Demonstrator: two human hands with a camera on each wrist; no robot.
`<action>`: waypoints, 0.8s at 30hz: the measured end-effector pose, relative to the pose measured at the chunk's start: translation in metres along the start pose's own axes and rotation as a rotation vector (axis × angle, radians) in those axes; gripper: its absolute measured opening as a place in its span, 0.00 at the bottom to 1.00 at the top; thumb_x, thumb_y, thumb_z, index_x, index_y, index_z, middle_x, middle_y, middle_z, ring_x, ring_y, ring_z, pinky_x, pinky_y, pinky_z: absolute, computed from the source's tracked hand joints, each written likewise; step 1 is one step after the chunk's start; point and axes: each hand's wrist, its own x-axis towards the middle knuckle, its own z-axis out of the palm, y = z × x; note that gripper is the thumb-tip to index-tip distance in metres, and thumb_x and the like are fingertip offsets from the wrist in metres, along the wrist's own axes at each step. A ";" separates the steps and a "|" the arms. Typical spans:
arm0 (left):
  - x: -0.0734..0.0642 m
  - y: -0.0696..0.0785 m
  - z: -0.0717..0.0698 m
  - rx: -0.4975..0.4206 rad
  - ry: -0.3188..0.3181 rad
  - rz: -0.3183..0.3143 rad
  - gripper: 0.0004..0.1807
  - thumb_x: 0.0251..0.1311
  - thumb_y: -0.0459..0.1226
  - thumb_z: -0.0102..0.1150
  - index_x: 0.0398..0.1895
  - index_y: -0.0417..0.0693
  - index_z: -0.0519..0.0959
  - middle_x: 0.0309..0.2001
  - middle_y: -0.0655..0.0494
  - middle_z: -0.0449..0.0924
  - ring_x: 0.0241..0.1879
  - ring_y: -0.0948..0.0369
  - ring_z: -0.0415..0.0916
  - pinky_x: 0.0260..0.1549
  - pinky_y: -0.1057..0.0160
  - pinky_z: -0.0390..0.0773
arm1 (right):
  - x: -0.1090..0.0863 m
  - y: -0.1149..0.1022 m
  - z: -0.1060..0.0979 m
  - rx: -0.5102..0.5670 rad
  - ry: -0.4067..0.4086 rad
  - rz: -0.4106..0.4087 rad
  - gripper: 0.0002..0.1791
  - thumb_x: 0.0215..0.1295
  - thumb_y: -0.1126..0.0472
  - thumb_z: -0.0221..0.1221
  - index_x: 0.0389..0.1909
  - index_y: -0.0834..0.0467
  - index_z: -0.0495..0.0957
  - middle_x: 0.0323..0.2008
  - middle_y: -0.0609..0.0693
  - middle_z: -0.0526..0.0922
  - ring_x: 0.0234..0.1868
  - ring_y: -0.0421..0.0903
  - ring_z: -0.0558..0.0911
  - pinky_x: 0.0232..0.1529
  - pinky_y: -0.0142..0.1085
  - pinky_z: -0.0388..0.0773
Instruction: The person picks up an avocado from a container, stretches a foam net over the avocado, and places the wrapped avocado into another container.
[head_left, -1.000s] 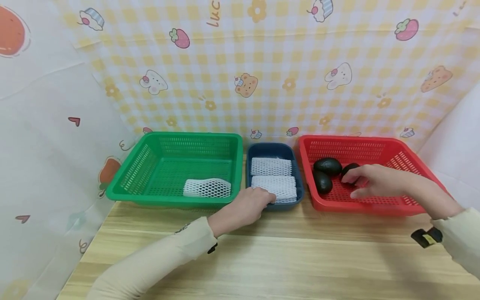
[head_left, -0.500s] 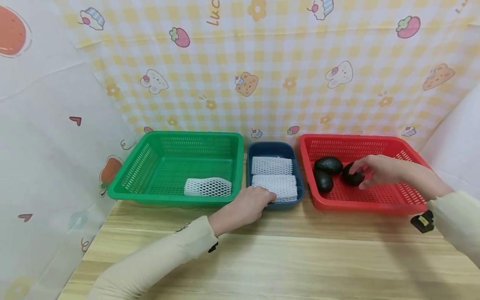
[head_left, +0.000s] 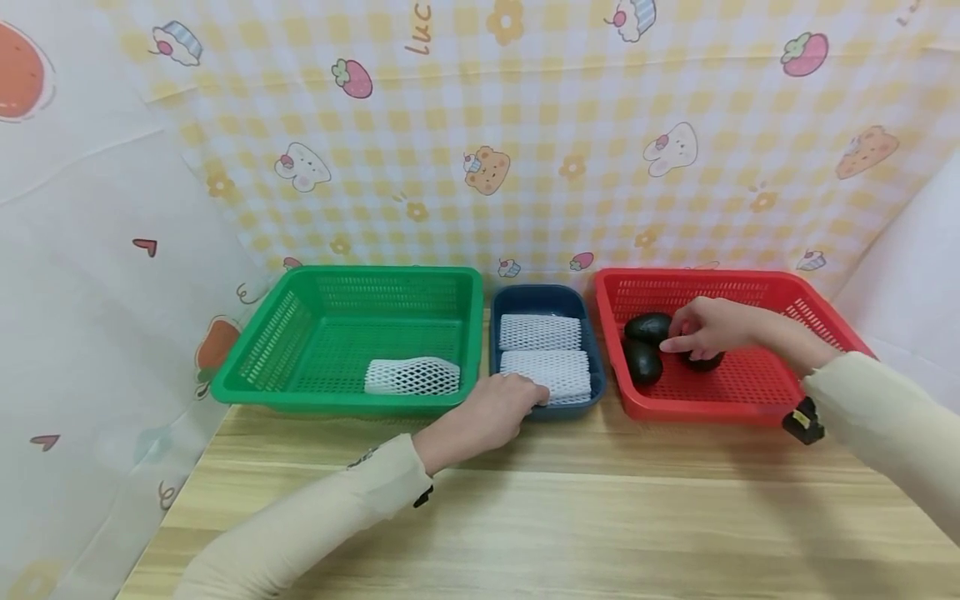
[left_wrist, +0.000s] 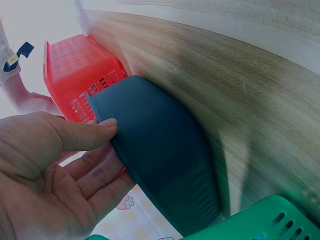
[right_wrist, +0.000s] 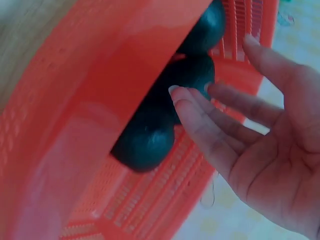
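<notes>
From my end of the feed, I had the left hand (head_left: 489, 412) at the near left corner of the blue tray (left_wrist: 160, 150), gripping its rim. The left wrist view showed the thumb lying on the tray's outer wall, with the fingertips tucked behind the edge.

The right hand (head_left: 711, 327) was inside the red basket (head_left: 750, 410), over the avocados. I counted 3: 1 at the back (head_left: 647, 327), 1 in front of it by the basket's left wall (head_left: 642, 365), and 1 to the right (head_left: 703, 364), partly covered by the fingers. In the right wrist view those fingers were spread and loosely extended, holding nothing; whether a tip touched a skin, I couldn't tell (the shot was blurred).

At least 2 white foam nets lay in the tray, a far net (head_left: 540, 332) and a near net (head_left: 546, 373). Another net (head_left: 412, 377) lay in the green basket (head_left: 337, 402), at its near right corner. The tray stood between both baskets on the wooden table (head_left: 600, 517), before a checked cloth (head_left: 525, 108).
</notes>
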 end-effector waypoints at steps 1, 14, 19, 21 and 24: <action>0.000 0.000 0.000 0.001 -0.001 0.000 0.14 0.68 0.30 0.63 0.52 0.53 0.86 0.42 0.57 0.86 0.36 0.62 0.80 0.30 0.64 0.80 | 0.003 -0.003 0.001 0.023 -0.003 0.017 0.20 0.69 0.50 0.66 0.43 0.66 0.82 0.29 0.53 0.84 0.32 0.50 0.85 0.34 0.40 0.84; 0.000 -0.001 0.001 0.008 0.012 0.008 0.13 0.68 0.30 0.63 0.51 0.53 0.86 0.42 0.57 0.86 0.37 0.61 0.81 0.30 0.62 0.80 | 0.030 -0.034 0.011 0.079 -0.089 0.243 0.26 0.67 0.44 0.66 0.36 0.66 0.81 0.25 0.55 0.76 0.25 0.50 0.85 0.32 0.41 0.84; -0.001 -0.001 0.001 0.004 0.011 0.010 0.13 0.68 0.30 0.62 0.52 0.53 0.86 0.42 0.56 0.86 0.37 0.61 0.81 0.29 0.63 0.80 | 0.036 -0.038 0.016 0.062 -0.116 0.286 0.27 0.64 0.42 0.68 0.37 0.65 0.78 0.24 0.53 0.73 0.27 0.50 0.86 0.32 0.40 0.84; -0.001 -0.001 0.002 -0.002 0.010 0.011 0.14 0.68 0.30 0.62 0.52 0.52 0.86 0.42 0.56 0.86 0.37 0.61 0.81 0.29 0.63 0.80 | 0.038 -0.039 0.018 0.061 -0.123 0.301 0.28 0.63 0.43 0.69 0.39 0.66 0.76 0.26 0.55 0.74 0.27 0.51 0.86 0.32 0.40 0.84; 0.000 -0.001 0.002 -0.009 0.007 0.009 0.14 0.68 0.30 0.62 0.52 0.53 0.86 0.42 0.57 0.86 0.37 0.61 0.81 0.29 0.63 0.80 | 0.040 -0.040 0.020 0.063 -0.135 0.326 0.28 0.63 0.44 0.69 0.43 0.66 0.75 0.31 0.57 0.74 0.29 0.51 0.87 0.32 0.40 0.84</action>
